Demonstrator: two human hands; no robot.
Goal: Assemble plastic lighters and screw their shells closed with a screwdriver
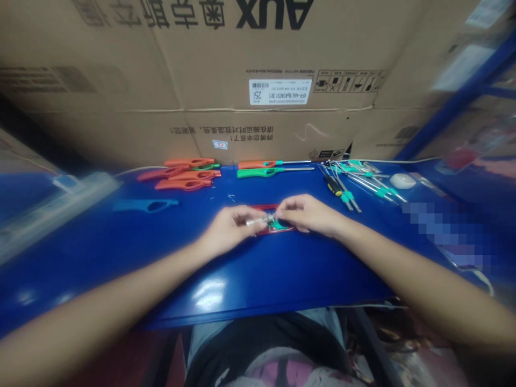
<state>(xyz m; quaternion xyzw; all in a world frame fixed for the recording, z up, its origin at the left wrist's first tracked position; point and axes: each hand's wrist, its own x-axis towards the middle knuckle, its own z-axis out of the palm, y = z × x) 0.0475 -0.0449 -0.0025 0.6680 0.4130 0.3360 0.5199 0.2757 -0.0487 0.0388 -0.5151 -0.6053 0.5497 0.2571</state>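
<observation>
My left hand (pixel 229 228) and my right hand (pixel 307 213) meet at the middle of the blue table (pixel 258 279), both with fingers pinched together. Between them lies a red lighter shell (pixel 278 224) with a teal insert. My left fingers pinch a small silver metal part (pixel 260 219) at its left end. My right fingers grip the shell and teal piece from the right. Part of the shell is hidden under both hands.
Orange lighter shells (pixel 186 174) lie at the back left, a blue shell (pixel 147 205) nearer. An orange lighter (pixel 262 164) and a green lighter (pixel 264 172) lie behind. Metal rods with teal ends and a screwdriver (pixel 350 185) sit back right. Cardboard boxes (pixel 242 80) wall the back.
</observation>
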